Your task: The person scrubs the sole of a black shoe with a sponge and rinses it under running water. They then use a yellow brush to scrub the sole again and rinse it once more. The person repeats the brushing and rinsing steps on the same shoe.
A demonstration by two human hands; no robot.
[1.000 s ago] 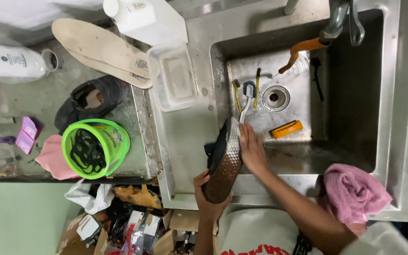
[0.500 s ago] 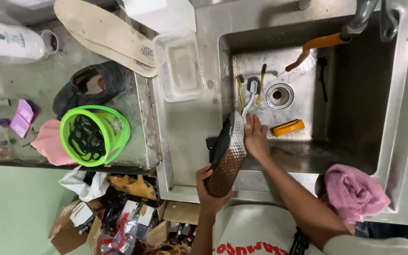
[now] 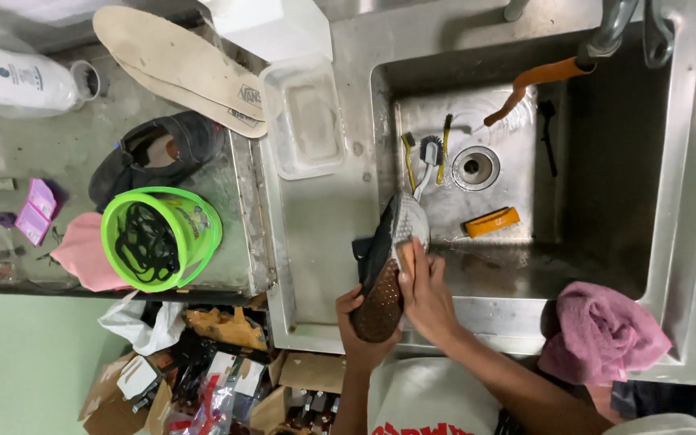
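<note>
A black shoe [image 3: 384, 270] with a speckled brown sole is tipped on its side over the near edge of a steel sink [image 3: 686, 201]. My left hand [image 3: 354, 318] grips the shoe's heel from below. My right hand [image 3: 424, 294] presses a small tan scrubbing block [image 3: 405, 256] against the pale, wet part of the sole. A white-headed brush [image 3: 427, 161] and yellow brushes [image 3: 408, 153] lie in the basin just beyond the shoe's toe.
An orange block [image 3: 490, 221] lies near the drain [image 3: 474, 167], and an orange hose [image 3: 529, 80] hangs from the tap. A pink cloth [image 3: 602, 332] sits on the sink rim. On the left counter: another black shoe [image 3: 155, 153], insoles [image 3: 175, 64], green bucket [image 3: 159, 238], clear tub [image 3: 304, 121].
My right hand has slid down the sole toward me, from the toe to the middle. The view has shifted slightly.
</note>
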